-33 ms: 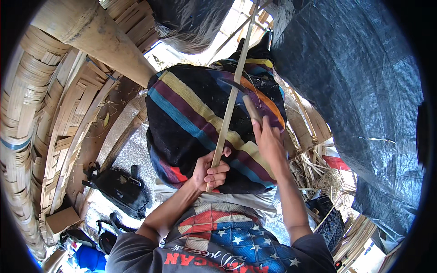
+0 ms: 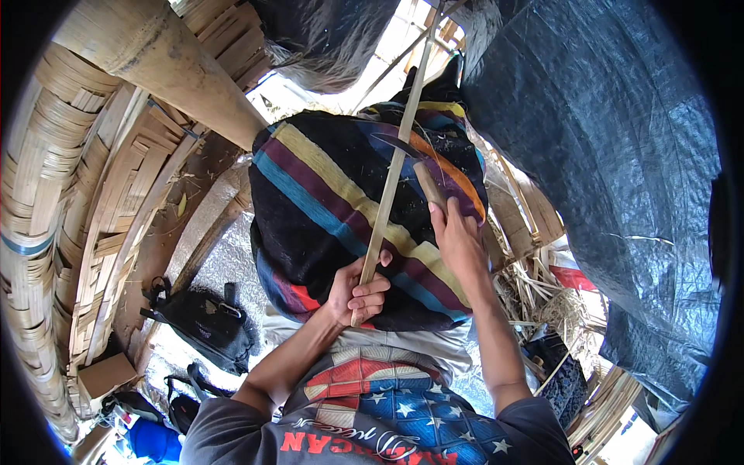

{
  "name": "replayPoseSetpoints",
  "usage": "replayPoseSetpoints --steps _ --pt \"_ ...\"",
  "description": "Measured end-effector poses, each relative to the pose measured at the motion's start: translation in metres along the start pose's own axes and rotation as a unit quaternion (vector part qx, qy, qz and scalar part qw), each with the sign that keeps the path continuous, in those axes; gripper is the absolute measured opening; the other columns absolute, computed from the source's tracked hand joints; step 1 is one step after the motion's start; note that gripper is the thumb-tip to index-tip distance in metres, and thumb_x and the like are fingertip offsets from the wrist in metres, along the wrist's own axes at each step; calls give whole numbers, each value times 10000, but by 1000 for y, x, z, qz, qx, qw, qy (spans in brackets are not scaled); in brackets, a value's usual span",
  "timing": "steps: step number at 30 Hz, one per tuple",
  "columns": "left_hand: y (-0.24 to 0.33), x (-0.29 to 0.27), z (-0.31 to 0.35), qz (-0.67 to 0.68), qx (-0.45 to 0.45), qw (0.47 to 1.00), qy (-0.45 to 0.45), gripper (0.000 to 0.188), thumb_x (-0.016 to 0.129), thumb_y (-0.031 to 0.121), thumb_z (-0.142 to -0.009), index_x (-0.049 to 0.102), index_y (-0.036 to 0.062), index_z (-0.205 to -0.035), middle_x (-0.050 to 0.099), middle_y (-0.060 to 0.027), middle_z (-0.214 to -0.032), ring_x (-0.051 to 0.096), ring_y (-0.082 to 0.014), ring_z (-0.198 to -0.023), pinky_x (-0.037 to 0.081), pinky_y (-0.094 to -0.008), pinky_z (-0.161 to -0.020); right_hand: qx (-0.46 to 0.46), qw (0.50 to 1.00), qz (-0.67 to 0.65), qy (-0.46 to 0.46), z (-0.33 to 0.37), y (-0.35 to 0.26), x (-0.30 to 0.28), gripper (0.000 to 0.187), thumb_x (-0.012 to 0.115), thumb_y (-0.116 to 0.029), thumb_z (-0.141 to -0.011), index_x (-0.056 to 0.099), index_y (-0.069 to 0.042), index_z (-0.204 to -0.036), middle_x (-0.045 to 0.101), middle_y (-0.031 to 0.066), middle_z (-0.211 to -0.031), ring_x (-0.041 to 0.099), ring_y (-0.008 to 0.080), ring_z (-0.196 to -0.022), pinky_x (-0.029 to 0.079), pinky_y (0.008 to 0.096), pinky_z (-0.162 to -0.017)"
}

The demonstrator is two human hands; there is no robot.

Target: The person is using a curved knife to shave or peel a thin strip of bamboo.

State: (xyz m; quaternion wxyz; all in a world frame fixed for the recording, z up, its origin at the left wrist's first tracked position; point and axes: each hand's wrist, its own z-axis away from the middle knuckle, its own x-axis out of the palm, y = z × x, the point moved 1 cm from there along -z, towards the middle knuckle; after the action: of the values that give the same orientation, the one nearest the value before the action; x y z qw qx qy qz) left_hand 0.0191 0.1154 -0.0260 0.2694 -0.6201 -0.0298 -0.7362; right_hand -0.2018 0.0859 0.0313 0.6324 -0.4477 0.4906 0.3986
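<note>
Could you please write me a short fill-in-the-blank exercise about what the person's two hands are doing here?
1. The left hand grips the lower end of a long thin ____ strip.
2. The right hand holds a wooden-handled ____ against the strip.
3. A dark ____ cloth with yellow, blue and maroon bands covers the lap.

Missing words: bamboo; knife; striped
</note>
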Motion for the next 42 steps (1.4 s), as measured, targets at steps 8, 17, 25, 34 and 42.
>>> replayPoseSetpoints --steps 8,17,25,34,42 --pt "6 1 4 -69 14 997 27 156 309 277 -1114 415 162 -1106 339 53 -544 294 -43 -336 245 -202 -291 -20 991 -15 -128 72 -20 -37 366 495 -427 -1082 503 -61 -1103 661 259 -679 683 478 -660 546 567 -531" --pt "4 -4 -2 -141 31 985 98 183 320 353 -1115 387 212 -1019 306 54 -539 257 -46 -334 199 -207 -294 -17 995 17 -94 50 -13 -24 352 512 -421 -1076 512 -69 -1089 662 247 -656 695 465 -653 554 557 -521" --pt "-1 3 -8 -157 42 979 126 191 336 359 -1112 390 207 -1010 300 48 -533 248 -51 -329 212 -219 -279 -29 999 37 12 6 8 9 368 505 -427 -1076 536 -61 -1059 658 247 -635 704 458 -660 570 539 -545" --pt "-3 4 -3 -205 44 972 109 257 298 421 -1126 401 204 -1033 331 48 -525 278 -58 -318 221 -215 -292 2 991 12 -135 63 -17 -42 394 510 -428 -1076 531 -55 -1202 659 271 -691 687 472 -642 545 559 -520" --pt "2 -2 -7 -157 30 983 94 226 333 409 -1118 413 224 -1016 329 55 -525 288 -55 -330 222 -222 -300 -4 999 44 -5 -20 1 16 445 469 -486 -1078 536 -72 -1225 689 264 -751 704 484 -714 561 590 -584"
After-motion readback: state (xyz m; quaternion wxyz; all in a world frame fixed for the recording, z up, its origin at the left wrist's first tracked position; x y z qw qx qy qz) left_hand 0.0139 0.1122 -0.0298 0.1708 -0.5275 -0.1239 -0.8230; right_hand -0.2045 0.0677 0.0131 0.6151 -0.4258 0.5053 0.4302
